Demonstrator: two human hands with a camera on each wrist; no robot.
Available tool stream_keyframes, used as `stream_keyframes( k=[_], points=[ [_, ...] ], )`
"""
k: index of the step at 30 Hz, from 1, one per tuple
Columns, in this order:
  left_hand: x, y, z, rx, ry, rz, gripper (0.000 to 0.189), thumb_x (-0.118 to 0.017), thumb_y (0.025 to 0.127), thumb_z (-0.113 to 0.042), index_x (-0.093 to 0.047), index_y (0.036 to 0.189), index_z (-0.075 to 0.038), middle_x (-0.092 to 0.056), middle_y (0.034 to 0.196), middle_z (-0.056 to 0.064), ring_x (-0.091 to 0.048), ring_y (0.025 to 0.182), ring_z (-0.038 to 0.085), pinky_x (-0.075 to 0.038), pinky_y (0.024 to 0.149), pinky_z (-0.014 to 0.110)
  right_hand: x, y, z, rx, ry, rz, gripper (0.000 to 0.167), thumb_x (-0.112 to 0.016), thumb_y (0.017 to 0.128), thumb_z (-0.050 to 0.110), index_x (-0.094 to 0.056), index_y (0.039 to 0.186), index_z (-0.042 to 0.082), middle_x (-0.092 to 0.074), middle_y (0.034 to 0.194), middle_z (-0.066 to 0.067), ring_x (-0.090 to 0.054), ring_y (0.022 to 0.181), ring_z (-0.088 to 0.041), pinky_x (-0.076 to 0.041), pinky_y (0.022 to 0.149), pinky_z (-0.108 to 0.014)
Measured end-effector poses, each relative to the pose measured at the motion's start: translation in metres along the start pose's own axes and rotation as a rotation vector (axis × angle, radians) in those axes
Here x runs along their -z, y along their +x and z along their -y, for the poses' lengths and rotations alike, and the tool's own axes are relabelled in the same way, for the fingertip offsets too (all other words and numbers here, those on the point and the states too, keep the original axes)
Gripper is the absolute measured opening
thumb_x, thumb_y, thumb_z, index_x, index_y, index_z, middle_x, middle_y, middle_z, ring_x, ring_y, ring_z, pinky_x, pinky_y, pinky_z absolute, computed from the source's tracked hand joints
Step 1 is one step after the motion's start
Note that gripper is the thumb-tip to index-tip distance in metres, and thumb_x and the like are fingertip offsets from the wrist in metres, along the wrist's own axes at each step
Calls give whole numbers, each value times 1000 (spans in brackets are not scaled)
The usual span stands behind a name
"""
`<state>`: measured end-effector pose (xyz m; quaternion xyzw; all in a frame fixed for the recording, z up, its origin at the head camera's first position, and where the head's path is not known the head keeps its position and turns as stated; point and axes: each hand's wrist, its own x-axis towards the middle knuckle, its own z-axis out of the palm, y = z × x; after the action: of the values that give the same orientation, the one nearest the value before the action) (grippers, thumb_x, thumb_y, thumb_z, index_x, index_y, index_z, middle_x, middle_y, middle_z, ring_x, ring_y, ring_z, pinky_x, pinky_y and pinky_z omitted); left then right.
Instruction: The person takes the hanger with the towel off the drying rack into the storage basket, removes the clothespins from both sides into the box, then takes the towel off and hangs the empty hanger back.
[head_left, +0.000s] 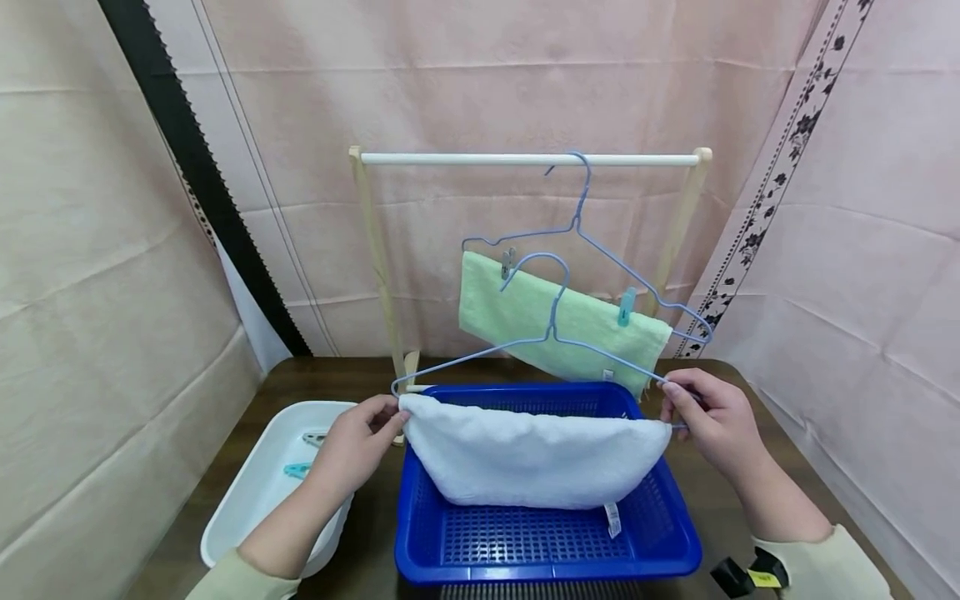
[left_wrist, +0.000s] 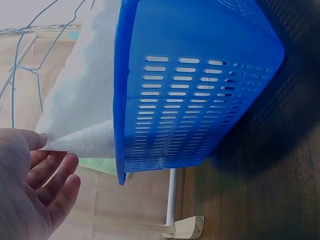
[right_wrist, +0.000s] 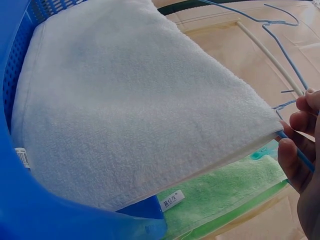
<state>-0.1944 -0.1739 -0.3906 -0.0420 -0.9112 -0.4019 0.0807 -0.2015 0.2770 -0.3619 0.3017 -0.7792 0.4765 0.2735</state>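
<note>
Left hand (head_left: pixel 358 442) pinches white towel (head_left: pixel 536 458) at its corner; right hand (head_left: pixel 708 417) grips front blue hanger (head_left: pixel 552 335) by right end. Towel, lower centre of head view, over blue basket (head_left: pixel 547 573), hides most of bottom bar. Right hand cropped at right wrist view's right edge.

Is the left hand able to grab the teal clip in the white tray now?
Probably not: the left hand is pinching the white towel. If it let go, likely yes, since nothing seems to cover the teal clip in the nearby white tray.
</note>
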Motion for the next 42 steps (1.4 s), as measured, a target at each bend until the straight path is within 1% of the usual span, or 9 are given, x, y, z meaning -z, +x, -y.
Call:
stream_keyframes(
  k=[5,10,14,20,24,27,32,37,42],
  points=[
    [0,0,1,-2,5,-18,22,-65,97,-34,-69,110,-17,-69,98,-2,-63,89,17,-55,81,40,-1,2,-4,7,-29,-14,23,-58,88,-21,-63,96,0,-61,65,-7,-55,49,-13,-46,39,-22],
    [0,0,1,7,15,-23,21,-64,98,-31,-70,111,-16,-69,98,-2,-63,89,18,-56,81,41,-3,1,-7,22,-89,-44,23,-60,86,-21,-65,96,-1,-56,62,-6,-51,43,-12,-45,39,-22],
    [-1,0,1,5,29,-21,19,-65,98,-29,-70,111,-17,-69,98,-1,-62,87,18,-56,78,38,-3,0,-7,11,-138,-82,24,-64,83,-21,-67,96,-1,-52,60,-1,-50,40,-10,-45,40,-20],
    [-6,-2,-1,-13,15,-19,15,-67,96,-27,-71,109,-19,-69,95,-3,-62,84,16,-55,72,33,-4,-2,-3,-33,-147,-140,21,-66,83,-18,-69,95,-2,-49,58,7,-47,37,-8,-43,39,-18],
    [-9,-3,-2,-25,18,-21,15,-68,96,-27,-71,108,-20,-69,95,-3,-63,85,16,-56,73,34,-4,-4,-2,-53,-163,-153,20,-68,83,-17,-70,95,-1,-47,57,8,-46,38,-6,-42,38,-18],
    [-11,-3,-3,-31,26,-23,14,-68,96,-27,-72,107,-20,-69,94,-4,-63,85,15,-56,74,35,-5,-5,-1,-71,-150,-157,19,-68,83,-17,-70,94,-2,-44,56,8,-44,40,-3,-43,38,-18],
    [-12,-5,-3,-30,26,-20,13,-68,95,-25,-72,107,-21,-70,94,-4,-64,85,15,-56,76,36,-5,-6,-2,-52,-148,-168,19,-69,82,-17,-70,95,-3,-41,54,8,-43,42,-2,-43,37,-18],
    [-14,-7,-5,-38,27,-29,12,-69,95,-24,-73,105,-21,-70,94,-4,-64,85,14,-56,77,36,-4,-5,-2,-23,-146,-166,19,-68,82,-18,-70,95,-4,-43,53,5,-44,40,-3,-42,37,-18],
    [-17,-7,-4,-52,55,-38,11,-70,94,-23,-73,104,-20,-69,92,-5,-63,84,13,-56,75,34,-5,-3,-1,-13,-151,-172,19,-67,81,-20,-69,93,-5,-43,52,6,-43,39,-2,-41,37,-18]
  ],
)
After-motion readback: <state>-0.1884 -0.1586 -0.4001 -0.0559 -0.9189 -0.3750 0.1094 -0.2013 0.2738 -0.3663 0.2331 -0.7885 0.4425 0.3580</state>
